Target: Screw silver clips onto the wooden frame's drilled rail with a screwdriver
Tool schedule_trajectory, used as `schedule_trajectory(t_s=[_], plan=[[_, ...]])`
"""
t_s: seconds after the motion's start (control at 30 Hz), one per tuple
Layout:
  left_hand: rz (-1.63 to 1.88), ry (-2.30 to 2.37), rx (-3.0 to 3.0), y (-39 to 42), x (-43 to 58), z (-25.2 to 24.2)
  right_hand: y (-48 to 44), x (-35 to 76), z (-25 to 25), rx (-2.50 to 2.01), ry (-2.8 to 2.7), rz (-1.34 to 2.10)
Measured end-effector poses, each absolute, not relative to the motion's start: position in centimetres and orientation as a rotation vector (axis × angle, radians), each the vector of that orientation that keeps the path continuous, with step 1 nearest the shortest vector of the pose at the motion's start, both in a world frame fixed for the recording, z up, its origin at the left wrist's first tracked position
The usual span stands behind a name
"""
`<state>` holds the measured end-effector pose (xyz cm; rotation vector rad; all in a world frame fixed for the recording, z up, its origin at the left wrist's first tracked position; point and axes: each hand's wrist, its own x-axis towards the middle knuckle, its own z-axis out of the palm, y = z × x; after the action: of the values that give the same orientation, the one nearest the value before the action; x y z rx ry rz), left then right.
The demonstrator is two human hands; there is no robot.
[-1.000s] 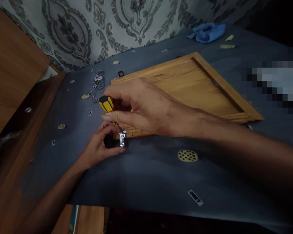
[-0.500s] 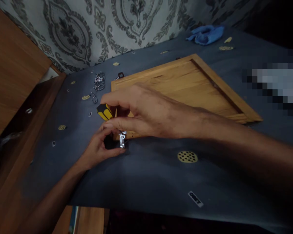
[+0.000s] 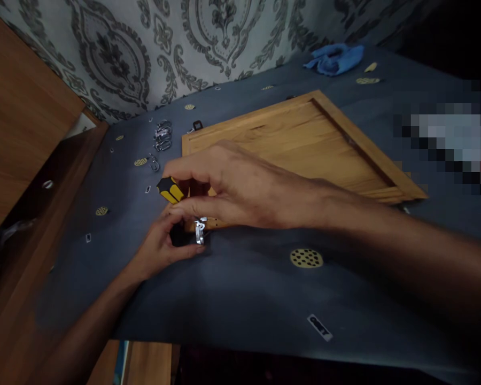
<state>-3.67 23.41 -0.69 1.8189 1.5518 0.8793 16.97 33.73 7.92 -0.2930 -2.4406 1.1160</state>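
Observation:
My right hand (image 3: 232, 187) is closed around the yellow and black handle of a screwdriver (image 3: 170, 190). The screwdriver's shaft and tip are hidden behind my fingers. Just below it, my left hand (image 3: 160, 243) curls around a small silver metal latch (image 3: 200, 232), with the thumb at its lower end. The latch sits against the near left edge of a wooden panel with a raised rim (image 3: 361, 125), which lies on the dark cloth. Small dark holes show in the panel's edge beside the latch. My right hand and forearm cover the panel's near left part.
Several more metal latches (image 3: 162, 135) lie on the cloth left of the panel. A small dark bracket (image 3: 198, 125) sits at its far left corner, and a crumpled blue cloth (image 3: 334, 58) lies at the back. Wooden furniture (image 3: 24, 107) borders the left side.
The screwdriver handle has turned a little and shifted slightly left and down in my right hand. My left hand and the latch stay almost where they were.

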Motion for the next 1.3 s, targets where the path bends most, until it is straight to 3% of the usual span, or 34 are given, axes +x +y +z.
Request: schedule_trajectory(t_s=[1.1, 1.3], plan=[[0.878, 1.561, 1.715, 23.4, -3.6, -0.8, 32.6, 15.9, 5.3, -0.317, -2.382, 0.605], [0.848, 1.524, 1.738, 23.3, -3.6, -0.9, 31.6, 16.7, 7.8, -0.309, -2.235, 0.554]])
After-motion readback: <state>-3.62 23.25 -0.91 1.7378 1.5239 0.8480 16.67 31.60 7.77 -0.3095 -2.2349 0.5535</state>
